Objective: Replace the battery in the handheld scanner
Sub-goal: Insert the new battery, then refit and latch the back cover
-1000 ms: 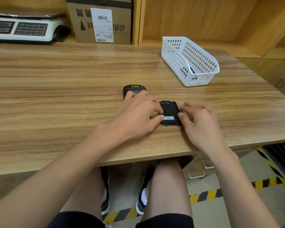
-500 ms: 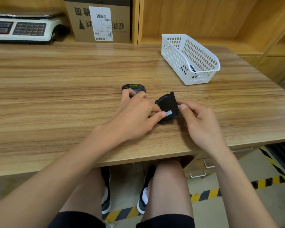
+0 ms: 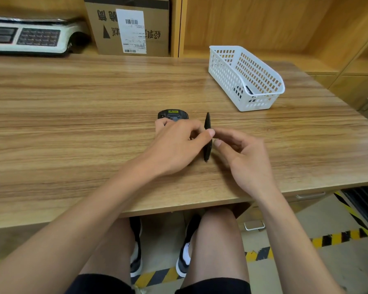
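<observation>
The black handheld scanner [image 3: 173, 114] lies on the wooden table [image 3: 72, 124], mostly hidden under my left hand [image 3: 174, 145]; only its far end with a yellow label shows. A thin black battery cover [image 3: 207, 136] stands on edge just right of the scanner. My left thumb and my right hand [image 3: 240, 158] pinch it from opposite sides. Whether the battery sits in the scanner is hidden.
A white perforated basket [image 3: 245, 78] stands at the back right with a dark item inside. A weighing scale [image 3: 28, 37] and a cardboard box [image 3: 130, 26] sit on the shelf behind. The table's front edge is just below my wrists.
The black cover lay flat on the table, then was tipped up; it now stands fully on edge, held between both hands. The scanner has stayed in place.
</observation>
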The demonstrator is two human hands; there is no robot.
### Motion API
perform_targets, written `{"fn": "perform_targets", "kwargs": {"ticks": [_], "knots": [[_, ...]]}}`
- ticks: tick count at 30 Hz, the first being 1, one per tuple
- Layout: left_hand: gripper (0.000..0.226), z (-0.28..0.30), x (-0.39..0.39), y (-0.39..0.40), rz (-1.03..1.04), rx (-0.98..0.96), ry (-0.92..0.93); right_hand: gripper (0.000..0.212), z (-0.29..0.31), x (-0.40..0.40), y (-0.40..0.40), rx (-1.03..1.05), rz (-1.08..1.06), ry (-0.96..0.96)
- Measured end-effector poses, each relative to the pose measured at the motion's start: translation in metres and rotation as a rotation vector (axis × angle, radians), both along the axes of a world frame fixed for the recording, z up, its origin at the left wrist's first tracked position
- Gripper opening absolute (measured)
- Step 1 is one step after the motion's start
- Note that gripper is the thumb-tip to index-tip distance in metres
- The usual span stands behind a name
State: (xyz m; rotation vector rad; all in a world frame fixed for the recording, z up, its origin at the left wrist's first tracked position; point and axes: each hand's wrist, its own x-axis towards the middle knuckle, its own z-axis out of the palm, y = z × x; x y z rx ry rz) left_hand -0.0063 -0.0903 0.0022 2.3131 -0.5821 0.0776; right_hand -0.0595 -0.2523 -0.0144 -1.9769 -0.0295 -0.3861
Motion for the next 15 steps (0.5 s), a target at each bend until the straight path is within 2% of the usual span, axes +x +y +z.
{"fn": "perform_targets", "kwargs": {"ticks": [5,9,12,15], "knots": [[0.028,0.006,-0.004,0.006,-0.02,-0.155,0.057,0.027,-0.004,0.006,0.002,0.013,-0.097,0.002],[0.024,0.007,-0.005,0.014,-0.066,-0.404,0.19,0.04,-0.001,0.013,0.005,0.106,-0.197,0.026],[0.021,0.01,-0.005,0.022,-0.048,-0.546,0.239,0.035,0.007,0.014,0.011,0.288,-0.116,0.088],[0.02,0.006,-0.003,0.031,-0.015,-0.583,0.233,0.028,0.011,0.016,0.019,0.335,-0.06,0.105]]}}
